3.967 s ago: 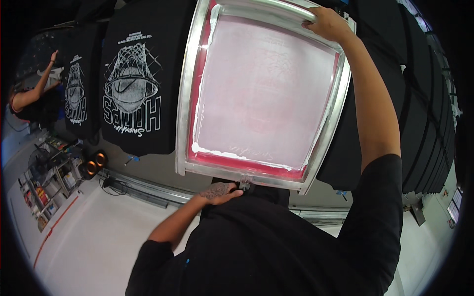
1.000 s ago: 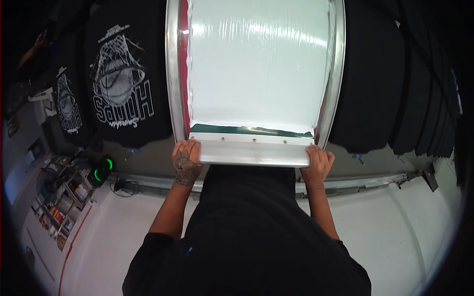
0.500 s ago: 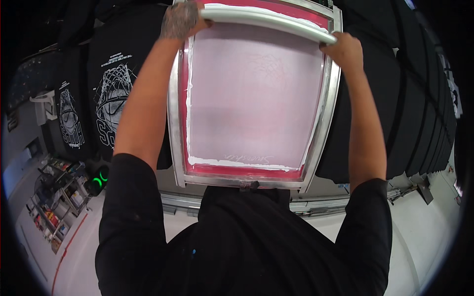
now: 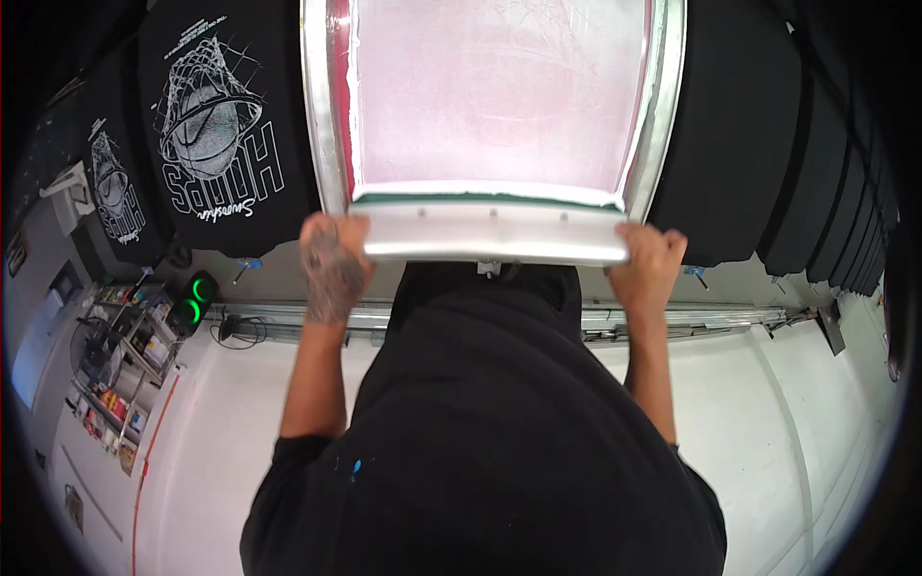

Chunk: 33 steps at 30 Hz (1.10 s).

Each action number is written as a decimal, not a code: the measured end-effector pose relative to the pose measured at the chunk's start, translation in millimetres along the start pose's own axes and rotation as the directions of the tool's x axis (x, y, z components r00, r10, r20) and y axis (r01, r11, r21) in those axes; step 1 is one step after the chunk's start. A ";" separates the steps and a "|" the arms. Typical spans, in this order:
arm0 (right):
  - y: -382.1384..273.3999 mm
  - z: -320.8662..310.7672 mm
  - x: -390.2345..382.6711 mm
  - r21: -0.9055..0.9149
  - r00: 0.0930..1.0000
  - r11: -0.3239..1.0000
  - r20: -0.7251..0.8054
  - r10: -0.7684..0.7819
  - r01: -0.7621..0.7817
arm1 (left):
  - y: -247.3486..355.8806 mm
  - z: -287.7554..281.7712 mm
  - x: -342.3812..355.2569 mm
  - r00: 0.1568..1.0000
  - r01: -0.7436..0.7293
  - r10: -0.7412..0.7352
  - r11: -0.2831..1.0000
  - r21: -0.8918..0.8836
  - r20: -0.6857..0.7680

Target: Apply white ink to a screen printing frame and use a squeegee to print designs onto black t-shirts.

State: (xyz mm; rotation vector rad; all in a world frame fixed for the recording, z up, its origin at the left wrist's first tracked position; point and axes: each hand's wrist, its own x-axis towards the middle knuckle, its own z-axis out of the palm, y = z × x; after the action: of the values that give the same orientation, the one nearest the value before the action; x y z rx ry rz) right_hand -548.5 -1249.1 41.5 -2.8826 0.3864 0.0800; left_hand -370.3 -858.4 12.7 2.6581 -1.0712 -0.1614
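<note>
A wide squeegee (image 4: 495,232) with a metal handle and a green blade edge lies across the near end of a screen-printing frame (image 4: 665,106). My left hand (image 4: 334,269), tattooed on its back, grips the squeegee's left end. At the right end, my right hand (image 4: 645,264) is closed round the handle. White ink (image 4: 480,190) is banked along the blade's far side, and more runs down the edges of the pale pink mesh (image 4: 499,96). The far end of the frame is out of view.
To the left, black shirts (image 4: 213,173) with a white basketball print lie on platens. More black shirts (image 4: 740,144) stretch away on the right. A shelf unit (image 4: 120,384), a fan (image 4: 96,350) and a green-lit speaker (image 4: 195,300) stand at lower left.
Both my hands have pulled the squeegee from the frame's far end to its near end, close to my body. White ink has come along with the blade.
</note>
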 end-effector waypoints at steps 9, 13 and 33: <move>-3.5 48.8 -66.9 0.006 0.996 1.000 -0.092 -0.003 0.003 | 16.8 41.3 -64.6 0.995 -0.014 0.017 0.999 0.030 -0.101; 0.5 54.2 -32.4 -0.048 0.985 0.998 -0.169 0.040 -0.048 | 3.5 51.9 -17.9 0.988 0.015 -0.008 0.999 0.042 -0.157; 90.2 -83.2 433.4 -0.054 0.976 0.998 0.217 0.023 -0.012 | -100.3 -79.9 459.5 0.981 -0.191 0.191 0.967 0.171 0.017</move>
State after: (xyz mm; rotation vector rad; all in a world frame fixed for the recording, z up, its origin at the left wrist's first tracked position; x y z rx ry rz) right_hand -152.9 -1463.1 65.9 -2.8819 0.3727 0.4109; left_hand 43.4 -1091.4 59.1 2.6810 -1.3913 -0.0316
